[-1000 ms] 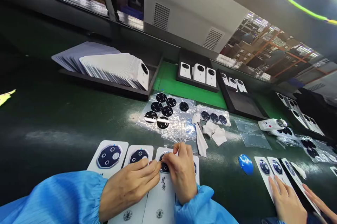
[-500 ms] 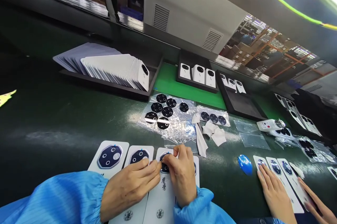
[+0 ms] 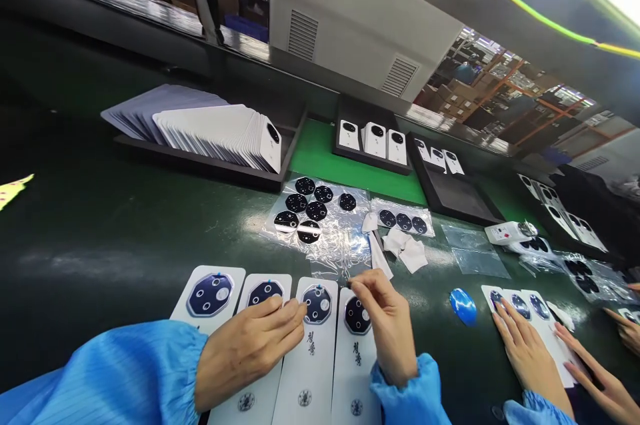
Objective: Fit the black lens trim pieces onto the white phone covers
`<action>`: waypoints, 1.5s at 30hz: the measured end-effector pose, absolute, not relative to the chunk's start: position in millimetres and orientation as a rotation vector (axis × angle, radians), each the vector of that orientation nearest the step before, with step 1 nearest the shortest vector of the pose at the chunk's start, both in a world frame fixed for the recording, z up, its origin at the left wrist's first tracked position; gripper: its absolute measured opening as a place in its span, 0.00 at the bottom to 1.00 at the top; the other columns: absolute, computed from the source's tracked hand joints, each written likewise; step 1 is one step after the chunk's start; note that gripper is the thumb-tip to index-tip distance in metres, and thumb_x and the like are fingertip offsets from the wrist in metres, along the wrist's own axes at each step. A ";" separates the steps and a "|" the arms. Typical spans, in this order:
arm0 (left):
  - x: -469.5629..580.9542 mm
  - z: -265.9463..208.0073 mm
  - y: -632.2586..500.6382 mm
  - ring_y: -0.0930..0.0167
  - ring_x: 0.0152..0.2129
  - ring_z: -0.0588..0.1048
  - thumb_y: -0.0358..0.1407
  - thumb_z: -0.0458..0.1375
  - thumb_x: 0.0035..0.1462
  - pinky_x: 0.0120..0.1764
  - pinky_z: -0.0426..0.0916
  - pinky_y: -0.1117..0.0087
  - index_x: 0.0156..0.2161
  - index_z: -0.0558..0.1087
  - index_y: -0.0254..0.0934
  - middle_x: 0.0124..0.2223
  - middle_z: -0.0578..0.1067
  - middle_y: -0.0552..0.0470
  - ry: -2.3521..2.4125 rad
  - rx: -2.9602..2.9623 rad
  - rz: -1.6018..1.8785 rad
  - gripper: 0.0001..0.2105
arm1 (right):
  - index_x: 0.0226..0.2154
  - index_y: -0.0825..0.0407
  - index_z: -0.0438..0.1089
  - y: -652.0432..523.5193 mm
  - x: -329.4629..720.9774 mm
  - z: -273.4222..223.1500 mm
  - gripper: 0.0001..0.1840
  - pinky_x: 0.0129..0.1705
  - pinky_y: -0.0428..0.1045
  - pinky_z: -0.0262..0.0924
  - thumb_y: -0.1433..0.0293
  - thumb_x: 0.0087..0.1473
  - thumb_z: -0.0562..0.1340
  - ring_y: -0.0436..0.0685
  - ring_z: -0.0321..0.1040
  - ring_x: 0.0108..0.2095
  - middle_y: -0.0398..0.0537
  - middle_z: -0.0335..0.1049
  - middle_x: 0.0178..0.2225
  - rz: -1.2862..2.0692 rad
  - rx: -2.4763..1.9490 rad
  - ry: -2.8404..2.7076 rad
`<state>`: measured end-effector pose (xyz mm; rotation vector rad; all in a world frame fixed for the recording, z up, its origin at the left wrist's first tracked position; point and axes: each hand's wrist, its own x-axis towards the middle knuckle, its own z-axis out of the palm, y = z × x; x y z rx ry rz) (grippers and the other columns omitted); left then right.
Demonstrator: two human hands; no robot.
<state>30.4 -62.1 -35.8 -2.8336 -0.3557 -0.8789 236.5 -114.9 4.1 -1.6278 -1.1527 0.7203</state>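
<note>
Several long white panels lie side by side before me, each with a dark octagonal disc near its top. My left hand [image 3: 253, 348] rests across the second panel [image 3: 250, 378], fingers bunched, tips at the left edge of the disc [image 3: 317, 304] on the third panel [image 3: 306, 372]. What they hold, if anything, is hidden. Over the top of the fourth panel [image 3: 354, 378], my right hand [image 3: 387, 318] is closed in a pinch; something tiny and dark shows at its fingertips. The disc [image 3: 209, 294] on the leftmost panel [image 3: 187, 312] is fully visible, with a small blue tab on top.
Plastic film [image 3: 340, 245] with several black round discs lies ahead, beside white wipes [image 3: 406, 248]. Behind stand black trays [image 3: 200, 162] of white panels. A blue oval piece [image 3: 463, 307] lies at right, near another person's hands [image 3: 533, 352] on similar panels.
My right hand has moved right, from the third panel's disc to above the fourth panel, uncovering both discs. My left hand has stayed nearly in place.
</note>
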 end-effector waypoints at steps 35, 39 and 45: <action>37.6 -34.2 -46.1 0.68 0.42 0.73 0.26 0.50 0.64 0.46 0.57 0.65 0.38 0.72 0.36 0.40 0.80 0.54 -0.536 -2.925 -1.159 0.09 | 0.35 0.50 0.65 -135.4 224.7 -12.1 0.12 0.37 0.52 0.61 0.82 0.53 0.54 0.57 0.68 0.40 0.49 0.76 0.45 -0.106 -1.335 -2.289; 35.5 -32.6 -45.5 0.69 0.41 0.73 0.25 0.49 0.64 0.46 0.56 0.65 0.38 0.72 0.35 0.40 0.80 0.54 -0.547 -2.920 -1.129 0.10 | 0.35 0.51 0.66 -130.2 226.8 -12.3 0.12 0.35 0.51 0.59 0.81 0.55 0.52 0.56 0.68 0.38 0.49 0.77 0.45 -0.189 -1.268 -2.364; 33.9 -29.9 -44.4 0.69 0.40 0.74 0.24 0.46 0.65 0.45 0.55 0.63 0.40 0.71 0.35 0.40 0.80 0.54 -0.523 -2.911 -1.059 0.12 | 0.35 0.54 0.67 -125.7 225.8 -9.7 0.12 0.36 0.51 0.57 0.79 0.60 0.50 0.55 0.67 0.38 0.49 0.78 0.43 -0.255 -1.238 -2.396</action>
